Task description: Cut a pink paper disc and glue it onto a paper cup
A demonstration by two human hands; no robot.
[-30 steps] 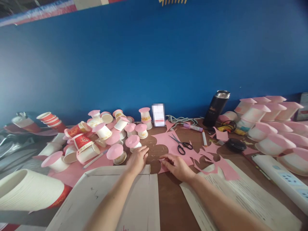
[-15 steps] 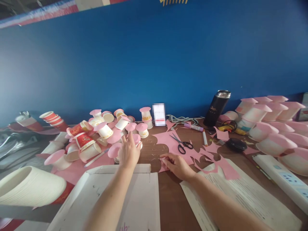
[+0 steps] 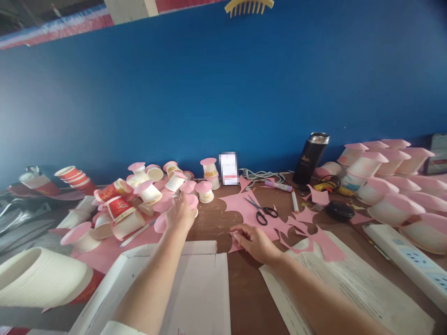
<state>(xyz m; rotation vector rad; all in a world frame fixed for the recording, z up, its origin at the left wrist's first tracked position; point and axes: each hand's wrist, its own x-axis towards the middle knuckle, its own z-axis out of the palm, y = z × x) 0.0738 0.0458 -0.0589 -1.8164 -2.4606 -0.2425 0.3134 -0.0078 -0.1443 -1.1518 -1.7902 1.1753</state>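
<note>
— While the pink paper sheet (image 3: 244, 209) is pinned flat on the bench (image 3: 244, 288) by the right hand (image 3: 253, 239), where is the left hand (image 3: 179, 214)?

— Closed over a pink-topped paper cup (image 3: 190, 201) (among the cup pile); scissors (image 3: 263, 211) are left nearby.

The left hand (image 3: 179, 213) covers most of a pink-topped cup (image 3: 192, 201), so whether its fingers grip the cup cannot be told. Behind the scissors (image 3: 262, 212), a small card (image 3: 228, 168) by the wall is blurred out. Right of the scissors, the power strip (image 3: 408, 265) runs off the frame's edge. The flask's (image 3: 309, 158) label is too small to read.
</note>
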